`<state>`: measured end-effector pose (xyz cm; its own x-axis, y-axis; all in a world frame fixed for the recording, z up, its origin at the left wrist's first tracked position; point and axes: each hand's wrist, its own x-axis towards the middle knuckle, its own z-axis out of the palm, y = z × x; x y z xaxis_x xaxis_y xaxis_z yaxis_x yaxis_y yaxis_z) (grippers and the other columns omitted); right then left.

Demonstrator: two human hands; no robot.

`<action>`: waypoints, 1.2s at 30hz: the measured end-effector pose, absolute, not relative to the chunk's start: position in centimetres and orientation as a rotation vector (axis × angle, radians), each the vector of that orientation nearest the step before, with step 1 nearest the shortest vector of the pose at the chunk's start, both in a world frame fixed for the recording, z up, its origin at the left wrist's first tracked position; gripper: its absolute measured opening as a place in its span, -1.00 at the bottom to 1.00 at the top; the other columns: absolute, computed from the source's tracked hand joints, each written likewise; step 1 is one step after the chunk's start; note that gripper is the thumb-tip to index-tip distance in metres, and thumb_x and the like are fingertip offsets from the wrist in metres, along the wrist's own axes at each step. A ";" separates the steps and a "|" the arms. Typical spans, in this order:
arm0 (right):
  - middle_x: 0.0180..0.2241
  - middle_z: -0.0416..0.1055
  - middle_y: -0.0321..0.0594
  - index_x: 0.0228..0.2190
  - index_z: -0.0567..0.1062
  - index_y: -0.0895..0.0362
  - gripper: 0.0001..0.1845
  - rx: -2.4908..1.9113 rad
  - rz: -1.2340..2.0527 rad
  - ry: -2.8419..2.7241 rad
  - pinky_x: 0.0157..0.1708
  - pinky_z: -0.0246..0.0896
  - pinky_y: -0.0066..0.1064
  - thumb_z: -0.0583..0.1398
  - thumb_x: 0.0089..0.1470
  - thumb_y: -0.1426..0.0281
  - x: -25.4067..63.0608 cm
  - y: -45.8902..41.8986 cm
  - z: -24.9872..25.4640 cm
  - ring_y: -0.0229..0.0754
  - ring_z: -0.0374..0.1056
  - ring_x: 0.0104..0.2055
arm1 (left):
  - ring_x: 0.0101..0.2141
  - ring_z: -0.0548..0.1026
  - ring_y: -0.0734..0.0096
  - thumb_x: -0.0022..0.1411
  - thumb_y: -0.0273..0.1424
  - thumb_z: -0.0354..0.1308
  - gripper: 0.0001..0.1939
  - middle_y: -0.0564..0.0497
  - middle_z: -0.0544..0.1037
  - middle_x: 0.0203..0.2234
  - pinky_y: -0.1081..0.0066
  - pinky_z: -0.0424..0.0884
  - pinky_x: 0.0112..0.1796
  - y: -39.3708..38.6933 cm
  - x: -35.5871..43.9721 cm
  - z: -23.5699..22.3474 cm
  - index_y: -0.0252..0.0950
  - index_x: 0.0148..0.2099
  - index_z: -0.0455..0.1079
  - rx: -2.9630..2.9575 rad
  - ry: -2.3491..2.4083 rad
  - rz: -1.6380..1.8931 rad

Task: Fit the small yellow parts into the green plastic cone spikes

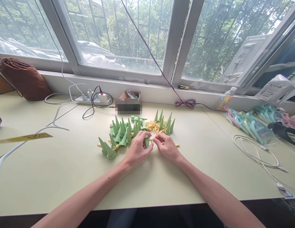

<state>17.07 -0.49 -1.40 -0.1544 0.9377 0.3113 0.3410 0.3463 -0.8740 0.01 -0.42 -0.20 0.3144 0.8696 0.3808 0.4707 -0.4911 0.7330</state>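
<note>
My left hand is closed around a green plastic cone, whose narrow tip points down toward me. Between the fingertips of my right hand is a small pale-yellow plastic piece, held against the side of the cone. Just beyond my left hand, many similar green cones stand or lie in a cluster, a few with yellow pieces on their sides. A heap of loose yellow pieces lies behind my hands. More upright green cones stand to its right.
At the back are a small cardboard box and a power strip with cables. A brown bag sits far left. On the right are a bottle, bagged pastel plastic items and a coiled white cable.
</note>
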 end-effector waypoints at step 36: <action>-0.54 0.31 -0.31 -0.52 0.39 0.12 -0.71 -1.198 0.760 -1.725 -0.48 0.03 -0.42 0.12 0.20 0.27 17.2 -0.5 -1.3 -0.25 0.20 -0.48 | -0.54 0.31 0.58 0.24 -0.35 0.13 -0.82 0.01 0.45 -0.17 0.42 0.37 -0.46 -0.6 0.0 0.0 -0.24 -0.10 0.32 2.062 1.163 1.026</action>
